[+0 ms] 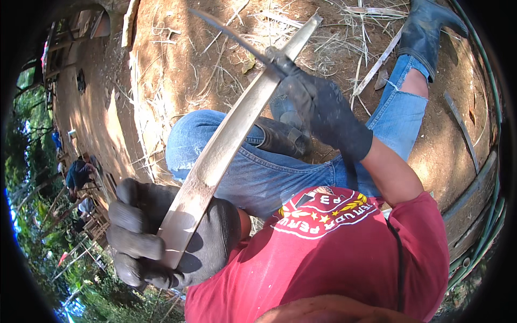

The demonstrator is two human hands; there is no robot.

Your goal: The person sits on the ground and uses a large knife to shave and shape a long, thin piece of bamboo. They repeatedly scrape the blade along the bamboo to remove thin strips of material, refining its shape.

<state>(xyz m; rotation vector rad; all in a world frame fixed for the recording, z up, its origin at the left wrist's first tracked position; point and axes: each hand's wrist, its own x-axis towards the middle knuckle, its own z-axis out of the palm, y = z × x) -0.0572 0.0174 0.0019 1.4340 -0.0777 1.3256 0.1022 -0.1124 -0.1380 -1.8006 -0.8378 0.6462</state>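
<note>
A long split bamboo slat (pixel 226 141), with a pale hollow inner face, slants from lower left up to the far middle. My left hand (pixel 141 231), in a dark grey glove, is wrapped around its near end. In a black glove, my right hand (pixel 326 107) is closed on a long knife whose handle is hidden by the fingers. The narrow dark blade (pixel 231 36) points up and left and crosses the slat near its far part. Whether the edge touches the bamboo, I cannot tell.
My jeans-clad legs (pixel 274 180) lie under the slat, with a black boot (pixel 425 37) at the far right. Fibrous shavings (pixel 339 46) litter the brown ground. Bamboo poles (pixel 474 183) and green stems line the right edge. A person (pixel 81 172) is far off at left.
</note>
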